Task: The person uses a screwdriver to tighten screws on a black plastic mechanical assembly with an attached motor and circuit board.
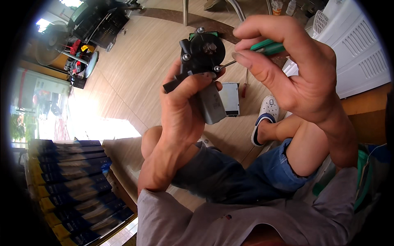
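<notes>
A small electric motor (pixel 211 105) with a grey metal body and a round black gear housing (pixel 204 52) is raised in front of me. My left hand (pixel 182 98) wraps round it from below, thumb across the joint between body and housing. Several silver screws or studs stand on the housing's edge. In my right hand (pixel 293 69) is a screwdriver (pixel 269 47) with a green handle, pinched between thumb and fingers. Its thin shaft slants down to the left, and the tip meets the screw (pixel 217 69) at the housing's lower right. A bit of green shows behind the housing.
On the tiled floor lie a flat silver box (pixel 230 99) and a red-handled screwdriver (pixel 244 90). Blue and yellow boxes (pixel 78 184) are stacked at lower left. A fan (pixel 88 65) stands far left, a white vented cabinet (pixel 349 45) at right. Metal legs (pixel 185 12) rise ahead.
</notes>
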### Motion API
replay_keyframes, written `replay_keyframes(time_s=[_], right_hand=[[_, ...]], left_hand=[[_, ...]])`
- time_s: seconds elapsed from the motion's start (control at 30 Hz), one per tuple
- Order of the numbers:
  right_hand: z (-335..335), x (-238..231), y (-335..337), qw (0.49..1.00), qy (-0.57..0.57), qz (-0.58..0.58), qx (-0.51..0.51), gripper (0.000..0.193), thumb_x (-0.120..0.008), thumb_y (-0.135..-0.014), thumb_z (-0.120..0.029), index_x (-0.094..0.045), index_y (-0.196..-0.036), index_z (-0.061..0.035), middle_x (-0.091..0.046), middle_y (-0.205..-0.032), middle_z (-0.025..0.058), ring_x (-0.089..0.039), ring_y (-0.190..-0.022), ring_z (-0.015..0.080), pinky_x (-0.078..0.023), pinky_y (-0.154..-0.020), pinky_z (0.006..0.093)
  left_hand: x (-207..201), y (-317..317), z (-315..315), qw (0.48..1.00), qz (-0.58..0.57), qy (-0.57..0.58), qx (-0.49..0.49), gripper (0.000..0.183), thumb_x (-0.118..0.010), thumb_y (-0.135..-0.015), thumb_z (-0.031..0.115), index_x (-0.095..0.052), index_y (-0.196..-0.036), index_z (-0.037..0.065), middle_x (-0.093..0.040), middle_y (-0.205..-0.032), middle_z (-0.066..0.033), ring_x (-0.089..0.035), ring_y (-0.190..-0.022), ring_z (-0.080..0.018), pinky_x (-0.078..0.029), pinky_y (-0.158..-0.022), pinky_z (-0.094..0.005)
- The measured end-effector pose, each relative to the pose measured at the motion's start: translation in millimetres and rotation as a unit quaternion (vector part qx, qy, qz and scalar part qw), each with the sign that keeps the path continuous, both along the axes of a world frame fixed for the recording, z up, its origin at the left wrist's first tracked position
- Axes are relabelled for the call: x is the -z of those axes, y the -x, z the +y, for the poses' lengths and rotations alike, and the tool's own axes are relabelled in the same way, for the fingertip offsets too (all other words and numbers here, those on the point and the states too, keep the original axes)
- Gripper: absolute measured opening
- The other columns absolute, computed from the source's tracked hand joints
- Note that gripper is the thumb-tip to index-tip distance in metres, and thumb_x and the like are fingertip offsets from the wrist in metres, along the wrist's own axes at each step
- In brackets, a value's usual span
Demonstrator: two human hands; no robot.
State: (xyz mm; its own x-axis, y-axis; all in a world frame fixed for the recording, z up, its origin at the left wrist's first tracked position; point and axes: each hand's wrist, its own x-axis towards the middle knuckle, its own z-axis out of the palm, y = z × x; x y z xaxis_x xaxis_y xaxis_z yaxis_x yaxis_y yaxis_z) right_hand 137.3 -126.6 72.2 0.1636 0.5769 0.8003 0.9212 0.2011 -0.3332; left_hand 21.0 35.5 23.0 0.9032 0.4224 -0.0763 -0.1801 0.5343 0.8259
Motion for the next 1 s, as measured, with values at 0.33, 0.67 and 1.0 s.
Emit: replay_keyframes(time_s=[0.33, 0.67, 1.0], right_hand=[[-5.4, 1.5, 1.7, 0.998, 0.054, 0.009, -0.018, 0.035, -0.057, -0.09, 0.01, -0.054, -0.125, 0.0056, -0.069, -0.111, 0.0159, -0.068, -0.105, 0.02, -0.055, -0.089, 0.0302], [-9.5, -6.7, 3.3, 0.998, 0.05, -0.021, 0.016, 0.039, -0.066, -0.088, 0.009, -0.056, -0.125, 0.0038, -0.069, -0.107, 0.0154, -0.072, -0.096, 0.0199, -0.058, -0.083, 0.0284], [-11.9, -11.3, 2.0, 0.995, -0.043, -0.095, 0.002, 0.041, -0.074, -0.083, 0.009, -0.058, -0.12, 0.0082, -0.07, -0.106, 0.0165, -0.072, -0.093, 0.0193, -0.059, -0.08, 0.0277]], left_hand=[[-1.6, 1.2, 0.4, 1.0, -0.008, 0.0, 0.01, 0.041, -0.064, -0.081, 0.004, -0.056, -0.121, -0.003, -0.068, -0.101, -0.0184, -0.063, -0.08, -0.0183, -0.055, -0.077, -0.0321], [3.1, -0.6, 1.4, 0.998, -0.053, -0.019, 0.037, 0.052, -0.066, -0.08, 0.004, -0.05, -0.129, -0.002, -0.067, -0.107, -0.0188, -0.064, -0.089, -0.0209, -0.055, -0.08, -0.0341], [3.3, 0.2, -1.2, 0.996, -0.078, -0.026, 0.029, 0.058, -0.066, -0.08, 0.006, -0.045, -0.134, -0.002, -0.063, -0.113, -0.0187, -0.066, -0.1, -0.0273, -0.057, -0.082, -0.0377]])
